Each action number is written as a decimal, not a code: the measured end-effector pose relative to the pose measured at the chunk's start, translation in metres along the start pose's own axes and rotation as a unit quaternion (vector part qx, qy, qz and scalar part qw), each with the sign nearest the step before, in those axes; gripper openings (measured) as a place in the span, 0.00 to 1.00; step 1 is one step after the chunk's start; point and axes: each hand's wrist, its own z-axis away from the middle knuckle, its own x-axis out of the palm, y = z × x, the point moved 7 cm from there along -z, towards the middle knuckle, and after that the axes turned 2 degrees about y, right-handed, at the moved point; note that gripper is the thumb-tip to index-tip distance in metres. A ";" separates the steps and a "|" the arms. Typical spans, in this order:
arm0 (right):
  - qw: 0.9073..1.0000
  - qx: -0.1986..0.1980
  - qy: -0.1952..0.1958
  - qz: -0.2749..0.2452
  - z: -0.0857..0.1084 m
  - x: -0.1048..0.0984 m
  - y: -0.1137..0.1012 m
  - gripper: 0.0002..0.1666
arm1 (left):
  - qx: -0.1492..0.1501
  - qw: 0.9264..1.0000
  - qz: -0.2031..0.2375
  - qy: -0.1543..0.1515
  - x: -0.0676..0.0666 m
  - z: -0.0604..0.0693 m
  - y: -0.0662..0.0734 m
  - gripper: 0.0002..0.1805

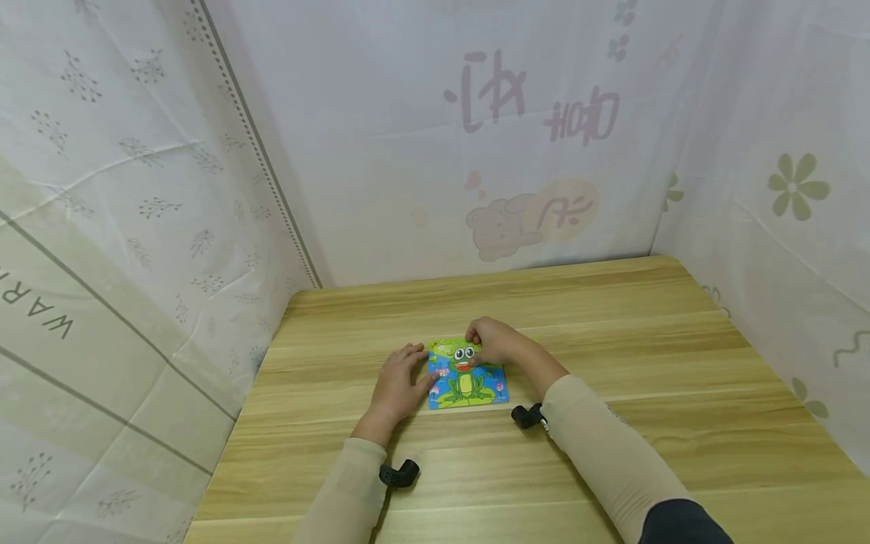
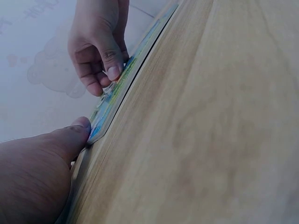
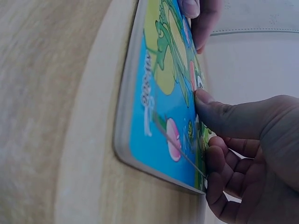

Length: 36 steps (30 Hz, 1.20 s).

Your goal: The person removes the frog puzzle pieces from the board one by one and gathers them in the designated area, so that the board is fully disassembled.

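By L hand (image 1: pixel 397 385), fingers loosely spread, L edge of frog-pic board (image 1: pixel 467 387) is touched. Board is laid flat on bench (image 1: pixel 489 491), just R of L fingers, under R thumb; approx. square, no clear long axis. Far edge is overhung by R hand (image 1: pixel 499 344), fingers curled; if anything's pinched, can't be told.

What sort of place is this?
Perhaps a small screened-off corner indoors, set up for tabletop activities: printed cloth hangs behind and on both sides of a wood-grain table, where a colourful frog picture board lies.
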 end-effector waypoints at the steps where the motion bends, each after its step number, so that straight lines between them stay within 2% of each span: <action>1: 1.000 0.002 0.000 0.000 0.000 0.000 0.000 0.27 | 0.001 1.000 0.001 0.002 0.000 0.000 0.000 0.32; 12: 1.000 0.010 0.006 -0.022 -0.001 0.000 0.001 0.24 | 0.004 1.000 0.002 0.003 -0.001 0.000 0.000 0.31; 18: 0.999 -0.008 0.010 -0.033 -0.001 -0.001 0.003 0.19 | 0.007 1.000 0.006 0.007 -0.001 0.001 0.000 0.31; 23: 0.999 -0.026 0.013 -0.030 0.000 -0.001 0.004 0.18 | 0.005 1.000 -0.002 0.005 -0.001 0.000 -0.001 0.32; 30: 0.998 -0.030 0.036 -0.031 0.000 -0.003 0.008 0.18 | -0.001 1.000 -0.002 -0.001 0.000 0.000 -0.001 0.33; 36: 0.998 -0.034 0.036 -0.028 0.000 -0.002 0.010 0.15 | -0.001 1.000 -0.002 -0.001 0.000 0.000 -0.001 0.33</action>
